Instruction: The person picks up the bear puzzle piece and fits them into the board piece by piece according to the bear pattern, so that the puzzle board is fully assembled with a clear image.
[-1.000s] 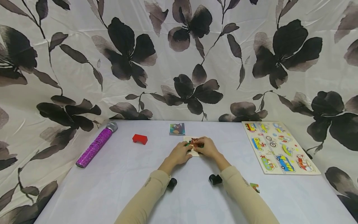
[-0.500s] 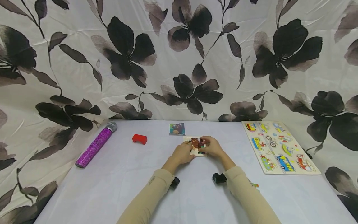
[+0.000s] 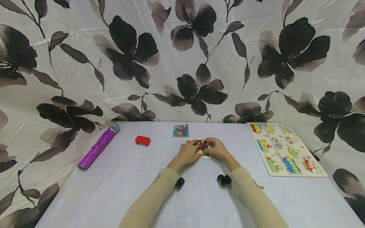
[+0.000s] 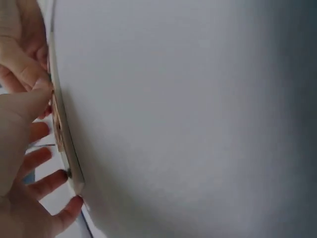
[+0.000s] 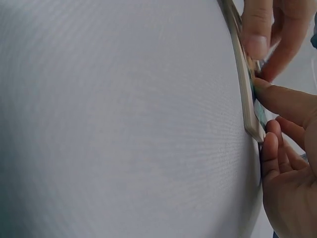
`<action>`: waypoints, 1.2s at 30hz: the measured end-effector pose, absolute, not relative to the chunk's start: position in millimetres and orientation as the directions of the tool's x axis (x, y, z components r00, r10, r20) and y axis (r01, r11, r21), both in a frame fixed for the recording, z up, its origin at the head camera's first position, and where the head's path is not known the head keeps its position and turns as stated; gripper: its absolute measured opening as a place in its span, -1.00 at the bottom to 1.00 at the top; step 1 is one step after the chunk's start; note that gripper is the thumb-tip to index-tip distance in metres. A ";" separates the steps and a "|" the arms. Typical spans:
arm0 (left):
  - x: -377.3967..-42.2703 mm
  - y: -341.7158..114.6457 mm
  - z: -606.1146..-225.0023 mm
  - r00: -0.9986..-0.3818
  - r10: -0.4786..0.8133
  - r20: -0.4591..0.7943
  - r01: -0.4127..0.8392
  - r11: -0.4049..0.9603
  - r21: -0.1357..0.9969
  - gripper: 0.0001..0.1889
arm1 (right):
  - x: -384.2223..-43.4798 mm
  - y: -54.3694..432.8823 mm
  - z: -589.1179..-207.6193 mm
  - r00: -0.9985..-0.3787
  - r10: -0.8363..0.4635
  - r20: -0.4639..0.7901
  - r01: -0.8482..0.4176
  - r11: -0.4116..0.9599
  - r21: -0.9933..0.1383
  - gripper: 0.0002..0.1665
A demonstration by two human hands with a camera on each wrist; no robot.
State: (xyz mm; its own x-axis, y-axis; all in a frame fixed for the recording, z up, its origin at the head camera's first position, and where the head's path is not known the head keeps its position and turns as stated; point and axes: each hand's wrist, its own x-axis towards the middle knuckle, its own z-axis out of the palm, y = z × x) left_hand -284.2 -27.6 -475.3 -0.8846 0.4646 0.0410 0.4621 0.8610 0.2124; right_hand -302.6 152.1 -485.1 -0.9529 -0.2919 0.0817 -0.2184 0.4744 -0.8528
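A small wooden picture puzzle (image 3: 203, 147) with a brown bear lies at the table's middle, partly covered by both hands. My left hand (image 3: 187, 152) reaches over its left side. In the left wrist view, that hand's fingers (image 4: 47, 184) are spread along the board and touch it. At the right side is my right hand (image 3: 217, 148), its thumb and fingers bent around a puzzle piece with teal on it (image 5: 259, 113). In the right wrist view, the thumb presses on the pieces while other fingertips lie by the board's corner. How firmly that piece is seated cannot be seen.
Behind the puzzle lies a small bear picture card (image 3: 181, 130). A red block (image 3: 142, 140) and a purple glitter microphone (image 3: 98, 147) are to the left. A vehicle puzzle board (image 3: 287, 152) lies right. Another small piece (image 3: 261, 187) is mostly hidden by the right sleeve.
The right hand has shifted slightly right, off the puzzle's middle to its right side. The left hand has moved a little right, and its fingers now cover more of the bear.
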 end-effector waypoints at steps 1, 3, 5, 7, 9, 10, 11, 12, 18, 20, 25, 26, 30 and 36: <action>-284.5 -25.7 -474.3 -0.883 0.469 0.021 0.464 0.864 0.194 -0.46 | -302.6 152.3 -485.0 -0.952 -0.294 0.083 -0.221 0.476 -0.851 -0.31; -284.9 -22.1 -472.6 -0.877 0.480 -0.008 0.473 0.867 0.157 -0.49 | -302.7 152.5 -484.9 -0.951 -0.297 0.085 -0.226 0.479 -0.849 -0.32; -285.6 -19.1 -471.8 -0.866 0.499 -0.005 0.495 0.861 0.117 -0.53 | -302.7 152.8 -485.2 -0.950 -0.299 0.089 -0.231 0.481 -0.846 -0.33; -286.3 -17.5 -471.9 -0.849 0.528 0.012 0.528 0.847 0.067 -0.58 | -303.0 153.2 -485.6 -0.951 -0.296 0.092 -0.230 0.474 -0.850 -0.34; -287.1 -17.2 -472.5 -0.828 0.559 0.032 0.560 0.828 0.035 -0.64 | -303.1 153.6 -485.6 -0.949 -0.298 0.098 -0.236 0.473 -0.849 -0.35; -287.5 -17.4 -473.0 -0.818 0.573 0.042 0.575 0.818 0.025 -0.67 | -303.2 153.9 -485.5 -0.949 -0.298 0.099 -0.237 0.473 -0.849 -0.35; -287.7 -17.8 -473.3 -0.809 0.586 0.046 0.588 0.809 0.021 -0.69 | -303.5 154.2 -485.6 -0.949 -0.298 0.099 -0.237 0.474 -0.848 -0.35; -287.8 -18.4 -473.7 -0.802 0.596 0.047 0.597 0.802 0.023 -0.71 | -303.7 154.5 -485.5 -0.950 -0.297 0.099 -0.236 0.473 -0.849 -0.35; -287.1 -20.8 -474.4 -0.792 0.609 0.032 0.610 0.789 0.077 -0.68 | -303.4 156.0 -485.1 -0.950 -0.293 0.104 -0.237 0.465 -0.853 -0.37; -286.9 -20.9 -474.5 -0.791 0.610 0.035 0.610 0.786 0.096 -0.67 | -303.4 156.2 -485.9 -0.947 -0.301 0.111 -0.248 0.468 -0.848 -0.37; -287.1 -22.5 -475.2 -0.802 0.597 0.002 0.585 0.786 0.203 -0.58 | -302.4 155.3 -486.3 -0.929 -0.353 0.113 -0.298 0.530 -0.794 -0.42; -287.5 -23.2 -475.3 -0.804 0.595 0.000 0.579 0.783 0.229 -0.58 | -301.8 154.8 -485.7 -0.920 -0.374 0.115 -0.318 0.545 -0.776 -0.45; -290.1 -27.9 -472.9 -0.807 0.590 0.031 0.568 0.760 0.317 -0.68 | -300.0 149.3 -482.5 -0.834 -0.521 0.184 -0.501 0.573 -0.649 -0.55; -293.6 -40.8 -470.8 -0.814 0.576 0.076 0.556 0.734 0.390 -0.85 | -295.1 137.9 -484.0 -0.750 -0.623 0.223 -0.657 0.663 -0.359 -0.51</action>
